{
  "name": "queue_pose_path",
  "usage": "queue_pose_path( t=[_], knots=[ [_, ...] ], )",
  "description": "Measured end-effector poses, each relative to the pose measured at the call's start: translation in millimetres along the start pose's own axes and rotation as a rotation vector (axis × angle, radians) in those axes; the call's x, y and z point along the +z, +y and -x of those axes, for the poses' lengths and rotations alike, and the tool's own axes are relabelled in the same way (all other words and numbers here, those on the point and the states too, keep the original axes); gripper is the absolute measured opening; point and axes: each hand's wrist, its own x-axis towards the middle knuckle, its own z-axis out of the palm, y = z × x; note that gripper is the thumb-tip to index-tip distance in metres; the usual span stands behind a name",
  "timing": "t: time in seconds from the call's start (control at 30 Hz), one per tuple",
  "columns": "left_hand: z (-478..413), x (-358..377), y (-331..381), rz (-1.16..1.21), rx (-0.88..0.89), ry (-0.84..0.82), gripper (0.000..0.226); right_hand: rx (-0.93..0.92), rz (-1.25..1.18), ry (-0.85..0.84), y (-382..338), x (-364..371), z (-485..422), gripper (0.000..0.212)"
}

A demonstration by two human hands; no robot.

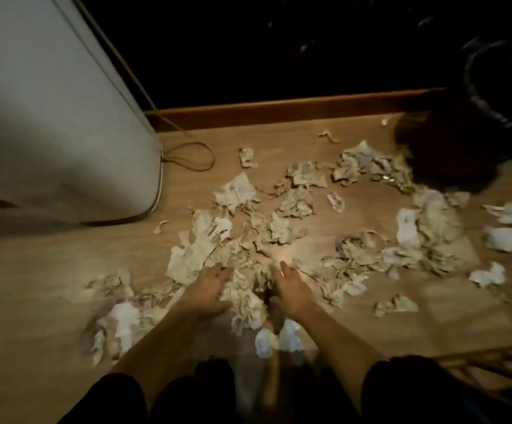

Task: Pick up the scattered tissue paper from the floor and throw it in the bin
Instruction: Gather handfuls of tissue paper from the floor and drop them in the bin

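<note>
Several crumpled pieces of tissue paper (297, 203) lie scattered across the wooden floor (34, 286), thickest in the middle and toward the right. My left hand (207, 290) and my right hand (291, 289) rest side by side on the floor, fingers spread, with a bunched wad of tissue (247, 296) between them. Both palms press against that wad from either side. The black bin (502, 96) stands at the far right, its rim dark and partly out of view.
A large white appliance (49, 111) fills the left side, with a dark cable (187, 157) looping at its base. A wooden skirting edge (279, 108) borders the dark area behind. A wooden frame (493, 362) shows at the lower right.
</note>
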Motion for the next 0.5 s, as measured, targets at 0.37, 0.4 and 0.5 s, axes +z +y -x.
queue_pose_path(
  t=[0.37,0.4,0.5],
  knots=[
    [-108,145,-48,-0.153,0.240,0.415,0.058,-0.236,-0.210,0.655,22,153,-134,0.029],
    [-114,142,-48,-0.077,0.282,0.475,0.051,-0.257,-0.233,0.668,24,153,-136,0.028],
    [-137,124,-47,0.058,0.334,0.483,0.040,-0.289,-0.236,0.629,35,144,-133,0.025]
  ],
)
